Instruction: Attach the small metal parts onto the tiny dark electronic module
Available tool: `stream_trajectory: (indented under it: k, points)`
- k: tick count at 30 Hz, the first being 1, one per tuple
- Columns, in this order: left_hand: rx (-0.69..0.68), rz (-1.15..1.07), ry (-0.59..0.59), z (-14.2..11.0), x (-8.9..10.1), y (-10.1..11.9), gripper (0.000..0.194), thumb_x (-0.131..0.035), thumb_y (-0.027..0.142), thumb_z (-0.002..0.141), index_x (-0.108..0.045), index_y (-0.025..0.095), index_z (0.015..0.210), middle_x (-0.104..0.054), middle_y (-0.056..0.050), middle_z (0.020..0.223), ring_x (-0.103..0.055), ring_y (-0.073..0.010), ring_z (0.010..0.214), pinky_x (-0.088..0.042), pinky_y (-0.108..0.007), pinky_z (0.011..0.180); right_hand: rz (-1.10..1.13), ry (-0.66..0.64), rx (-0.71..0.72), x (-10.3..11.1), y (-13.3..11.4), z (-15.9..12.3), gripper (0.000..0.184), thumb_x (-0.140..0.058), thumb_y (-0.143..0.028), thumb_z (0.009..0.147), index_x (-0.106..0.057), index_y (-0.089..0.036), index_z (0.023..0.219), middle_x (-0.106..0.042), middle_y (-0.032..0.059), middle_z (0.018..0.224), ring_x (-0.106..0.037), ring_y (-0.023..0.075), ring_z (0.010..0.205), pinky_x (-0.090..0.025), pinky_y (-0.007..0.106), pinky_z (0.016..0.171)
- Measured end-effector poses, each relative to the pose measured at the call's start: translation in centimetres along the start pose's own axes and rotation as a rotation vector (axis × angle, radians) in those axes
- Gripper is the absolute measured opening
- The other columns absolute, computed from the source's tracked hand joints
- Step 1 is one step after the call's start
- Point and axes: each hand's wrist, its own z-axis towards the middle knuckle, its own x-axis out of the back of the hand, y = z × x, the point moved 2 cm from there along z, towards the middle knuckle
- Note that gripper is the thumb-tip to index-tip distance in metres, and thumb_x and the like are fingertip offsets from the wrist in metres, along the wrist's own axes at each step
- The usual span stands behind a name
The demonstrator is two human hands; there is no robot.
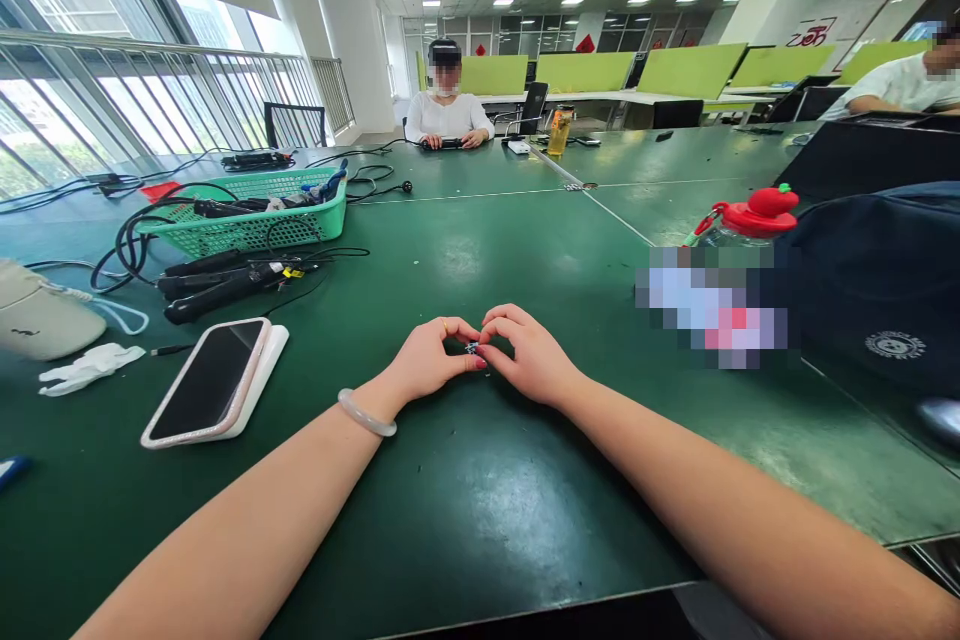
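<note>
Both my hands rest on the dark green table, fingertips meeting in the middle. My left hand is curled with its fingers pinched together; it wears a ring, and a pale bangle circles its wrist. My right hand is curled the same way. Between the two pinches sits a tiny bluish object, too small to name, and both hands grip it.
A phone lies on a white pad at left, near a crumpled white tissue. Black cabled devices and a green basket sit behind. A red-lidded bottle and dark bag stand right. A person sits across the table; another at far right.
</note>
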Motion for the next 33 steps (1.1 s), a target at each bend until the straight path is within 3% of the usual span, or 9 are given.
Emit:
stream_trajectory:
  k: [7, 14, 18, 21, 24, 29, 33]
  points:
    - [0.027, 0.055, 0.014, 0.1, 0.1, -0.4, 0.028, -0.071, 0.034, 0.065, -0.064, 0.021, 0.088, -0.064, -0.001, 0.090, -0.057, -0.0167, 0.088, -0.043, -0.030, 0.084, -0.047, 0.023, -0.024, 0.5, -0.1, 0.1, 0.007, -0.054, -0.019, 0.082, -0.061, -0.018, 0.082, -0.054, 0.0042, 0.096, -0.052, 0.0149, 0.091, -0.042, 0.030, 0.084]
    - [0.133, 0.130, 0.082, 0.4, 0.4, -1.1, 0.027, -0.067, 0.032, 0.066, -0.064, 0.020, 0.090, -0.065, -0.003, 0.091, -0.059, -0.0168, 0.084, -0.045, -0.029, 0.078, -0.219, -0.265, 0.010, -0.4, -0.2, -0.4, 0.013, -0.060, -0.028, 0.082, -0.069, -0.023, 0.090, -0.056, 0.0027, 0.080, -0.053, 0.0148, 0.078, -0.042, 0.028, 0.072]
    - [0.162, 0.117, 0.113, 0.5, 0.4, -1.5, 0.028, -0.067, 0.032, 0.066, -0.063, 0.020, 0.091, -0.065, -0.003, 0.091, -0.059, -0.0163, 0.084, -0.045, -0.028, 0.077, -0.271, -0.288, 0.045, -1.3, -0.5, -0.4, 0.019, -0.059, -0.031, 0.083, -0.068, -0.023, 0.097, -0.056, 0.0034, 0.081, -0.053, 0.0154, 0.079, -0.042, 0.029, 0.073]
    - [0.159, 0.093, 0.108, 0.6, 0.4, -1.6, 0.028, -0.067, 0.032, 0.067, -0.063, 0.020, 0.091, -0.065, -0.002, 0.090, -0.058, -0.0161, 0.084, -0.045, -0.028, 0.078, -0.267, -0.290, 0.068, -1.6, -0.6, -0.3, 0.014, -0.061, -0.030, 0.082, -0.070, -0.023, 0.091, -0.056, 0.0030, 0.079, -0.052, 0.0154, 0.079, -0.042, 0.028, 0.073]
    - [0.151, 0.076, 0.111, 0.6, 0.5, -1.5, 0.028, -0.067, 0.032, 0.067, -0.063, 0.020, 0.091, -0.065, -0.003, 0.090, -0.058, -0.0163, 0.084, -0.045, -0.029, 0.078, -0.211, -0.238, 0.031, -1.3, -0.4, -0.2, 0.009, -0.062, -0.026, 0.081, -0.070, -0.022, 0.082, -0.056, 0.0022, 0.078, -0.052, 0.0142, 0.077, -0.042, 0.027, 0.071]
    - [0.107, 0.085, 0.139, 0.4, 0.7, -0.6, 0.025, -0.067, 0.030, 0.066, -0.064, 0.020, 0.089, -0.066, -0.002, 0.090, -0.058, -0.0168, 0.084, -0.044, -0.030, 0.080, 0.140, 0.045, -0.229, -0.1, 0.6, 0.1, 0.013, -0.060, -0.031, 0.080, -0.070, -0.022, 0.080, -0.054, -0.0001, 0.074, -0.049, 0.0094, 0.062, -0.042, 0.023, 0.059]
    - [0.055, 0.012, 0.108, 0.2, 0.4, 0.0, 0.025, -0.070, 0.029, 0.064, -0.064, 0.019, 0.086, -0.066, -0.002, 0.088, -0.058, -0.0168, 0.085, -0.043, -0.030, 0.083, 0.275, 0.097, -0.317, 0.0, 1.0, 0.3, 0.016, -0.061, -0.035, 0.077, -0.070, -0.022, 0.078, -0.054, -0.0007, 0.071, -0.045, 0.0091, 0.057, -0.040, 0.023, 0.055]
